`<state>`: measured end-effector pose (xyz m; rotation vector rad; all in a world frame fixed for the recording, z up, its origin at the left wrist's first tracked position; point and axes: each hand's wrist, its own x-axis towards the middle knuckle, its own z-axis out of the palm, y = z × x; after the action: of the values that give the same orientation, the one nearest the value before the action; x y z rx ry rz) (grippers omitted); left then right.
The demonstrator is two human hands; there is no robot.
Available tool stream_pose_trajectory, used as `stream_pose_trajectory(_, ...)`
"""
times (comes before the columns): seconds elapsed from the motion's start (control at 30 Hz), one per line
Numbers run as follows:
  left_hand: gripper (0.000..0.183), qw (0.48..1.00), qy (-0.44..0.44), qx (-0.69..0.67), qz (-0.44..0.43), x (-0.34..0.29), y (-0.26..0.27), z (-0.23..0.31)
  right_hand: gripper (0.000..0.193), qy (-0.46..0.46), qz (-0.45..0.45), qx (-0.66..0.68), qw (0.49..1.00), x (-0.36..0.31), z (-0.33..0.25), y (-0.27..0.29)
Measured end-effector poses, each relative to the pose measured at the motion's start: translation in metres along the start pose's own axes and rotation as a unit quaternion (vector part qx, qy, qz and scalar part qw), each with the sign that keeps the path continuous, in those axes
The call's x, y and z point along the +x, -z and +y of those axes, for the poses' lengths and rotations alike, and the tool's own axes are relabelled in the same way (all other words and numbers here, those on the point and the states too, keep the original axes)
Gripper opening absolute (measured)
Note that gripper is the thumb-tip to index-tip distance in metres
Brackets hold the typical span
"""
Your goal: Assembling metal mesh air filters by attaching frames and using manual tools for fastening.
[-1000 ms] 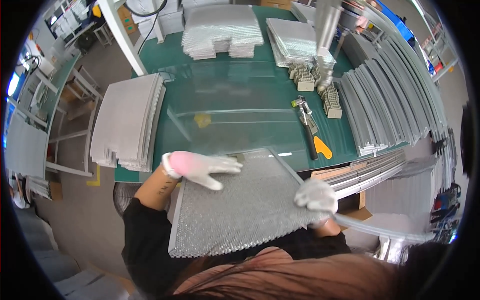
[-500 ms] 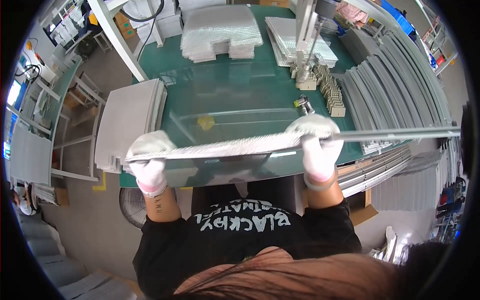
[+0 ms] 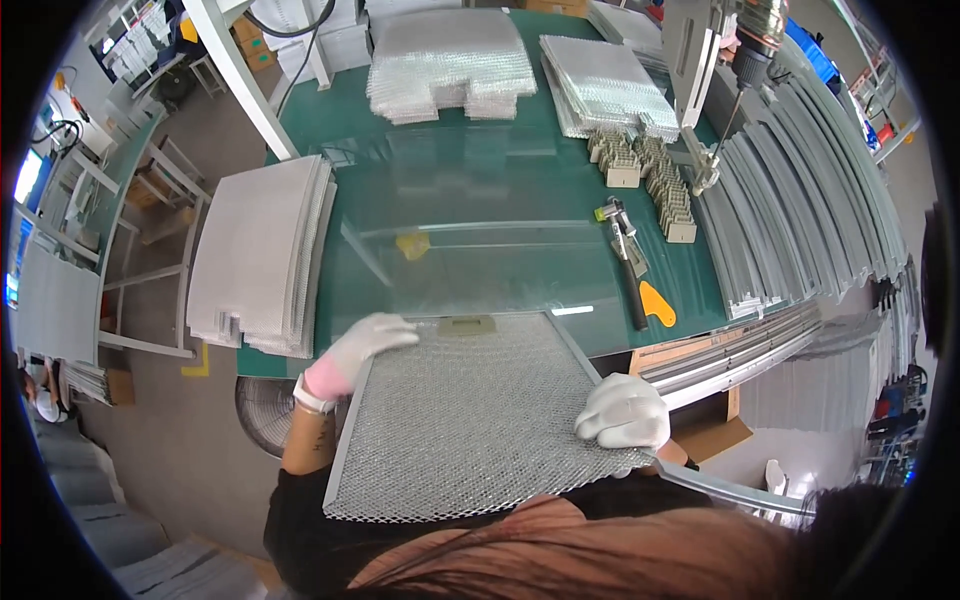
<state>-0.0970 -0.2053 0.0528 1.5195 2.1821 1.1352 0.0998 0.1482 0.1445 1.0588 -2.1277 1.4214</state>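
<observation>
A silver metal mesh filter panel (image 3: 460, 420) lies slanted between my hands, its far edge at the table's front and its near edge toward my body. Grey frame strips line its left, far and right sides; a beige clip (image 3: 467, 325) sits at the far edge. My gloved left hand (image 3: 360, 350) rests at the far left corner, fingers stretched over the edge. At the right side, my gloved right hand (image 3: 625, 412) is closed around the panel's edge. A long grey strip (image 3: 735, 487) runs from below that hand toward the lower right.
On the green table (image 3: 440, 190) are a black-handled hammer (image 3: 630, 275), an orange-handled tool (image 3: 657, 303) and rows of beige clips (image 3: 665, 200). Mesh sheets stand stacked at left (image 3: 255, 250) and back (image 3: 450, 60). Grey strips (image 3: 800, 200) fill the right side, near a drill (image 3: 758, 40).
The panel has turned from edge-on to face-up and come toward my body. My right hand has moved down, while my left has shifted right and its fingers have straightened.
</observation>
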Motion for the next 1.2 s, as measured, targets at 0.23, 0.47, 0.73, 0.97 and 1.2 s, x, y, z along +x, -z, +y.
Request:
stream_pose_trajectory(0.23, 0.026, 0.992, 0.011, 0.119, -0.034, 0.014, 0.013, -0.027, 0.025, -0.009, 0.100, 0.025, 0.995, -0.007, 0.003, -0.011)
stream_pose_trajectory(0.47, 0.020, 0.996, -0.042, 0.058, -0.061, 0.033, 0.035, -0.039, 0.043, 0.010, 0.158, 0.057, 0.986, -0.016, 0.018, -0.018)
stream_pose_trajectory(0.73, 0.064, 0.920, 0.001, -0.052, -0.388, 0.126, -0.044, -0.042, 0.029, -0.002, 0.187, 0.006, 0.982, 0.001, 0.007, -0.023)
stream_pose_trajectory(0.97, 0.059, 0.936, -0.028, -0.049, -0.347, 0.130, -0.040, -0.030, 0.027, 0.003, 0.168, -0.005, 0.986, 0.000, 0.008, -0.019)
stream_pose_trajectory(1.2, 0.038, 0.958, -0.007, -0.058, -0.280, 0.130, -0.021, -0.017, 0.029, -0.005, 0.179, 0.035, 0.983, -0.007, 0.011, -0.022)
